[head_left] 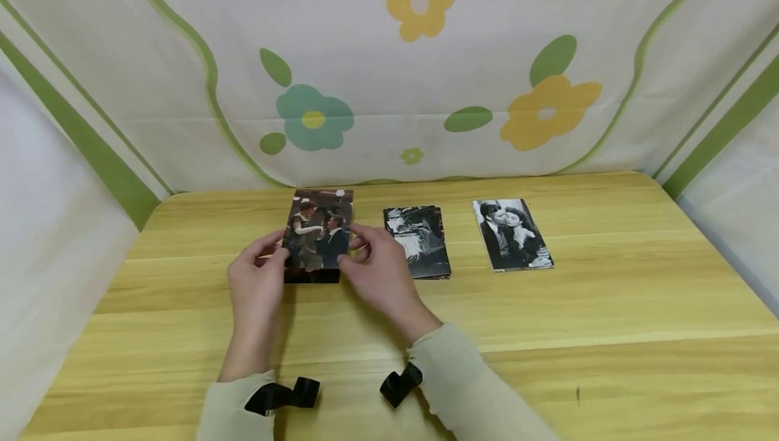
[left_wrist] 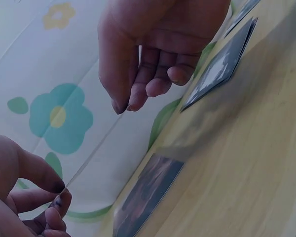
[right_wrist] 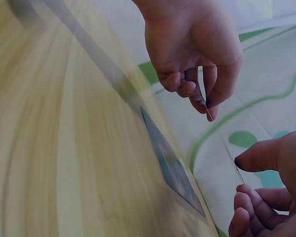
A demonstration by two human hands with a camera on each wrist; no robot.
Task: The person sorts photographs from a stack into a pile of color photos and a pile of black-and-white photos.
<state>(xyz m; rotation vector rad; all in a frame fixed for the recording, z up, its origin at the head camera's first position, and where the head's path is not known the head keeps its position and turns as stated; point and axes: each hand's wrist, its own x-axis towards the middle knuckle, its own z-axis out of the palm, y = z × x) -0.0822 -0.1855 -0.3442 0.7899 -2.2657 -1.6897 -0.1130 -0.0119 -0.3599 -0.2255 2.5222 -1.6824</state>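
Observation:
A colour photo (head_left: 319,231) of two people is pinched at its sides between both hands and held above the table. My left hand (head_left: 258,285) grips its left edge, thumb on the front. On the opposite edge is my right hand (head_left: 380,272), thumb and fingers pinching it. Both wrist views catch this photo nearly edge-on, as a thin line. Beneath it another dark photo (left_wrist: 147,195) lies on the table, mostly covered in the head view. To the right of my right hand sits a small stack of black-and-white photos (head_left: 429,245), partly hidden by that hand.
Farther right lies another small pile topped by a black-and-white photo of a couple (head_left: 516,235). The wooden table (head_left: 608,306) ends at a white curtain (head_left: 365,55) with flowers. Black straps (head_left: 274,397) circle the sleeves' cuffs.

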